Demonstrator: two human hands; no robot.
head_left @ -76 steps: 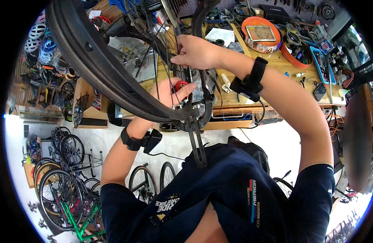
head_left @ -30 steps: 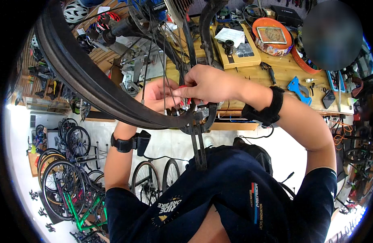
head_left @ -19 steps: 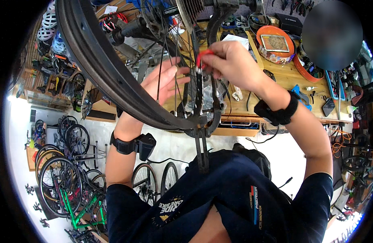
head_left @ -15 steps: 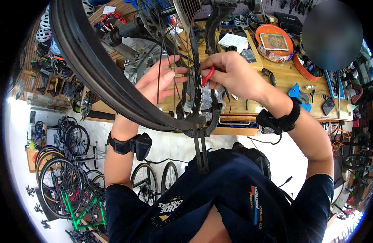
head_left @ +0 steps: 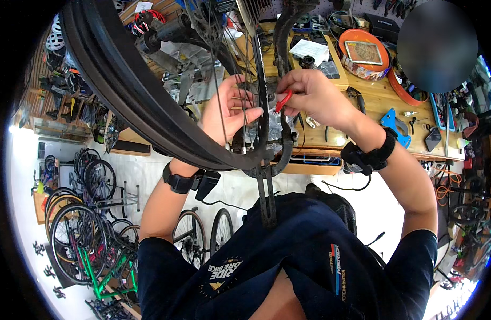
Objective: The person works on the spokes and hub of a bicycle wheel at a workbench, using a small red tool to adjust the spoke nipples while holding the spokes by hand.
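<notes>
A bicycle wheel with a black rim stands upright in a dark truing stand in front of me. Its thin spokes run up to the hub and sprockets at the top. Pinched between the thumb and fingers of my right hand is a small red spoke wrench, just right of the rim and apart from it. On the other side, my left hand reaches in behind the spokes. Its fingers are loosely bent and apart, with the thumb tip close to the rim's inner side.
The wooden workbench carries a round orange tin, blue-handled cutters, white papers and small tools. A stand arm juts toward my torso. Several bicycles are parked at lower left; helmets hang at upper left.
The wheel has turned slightly. My right hand has drawn the spoke wrench a little right, away from the rim. My left hand has shifted right, its thumb now nearer the rim.
</notes>
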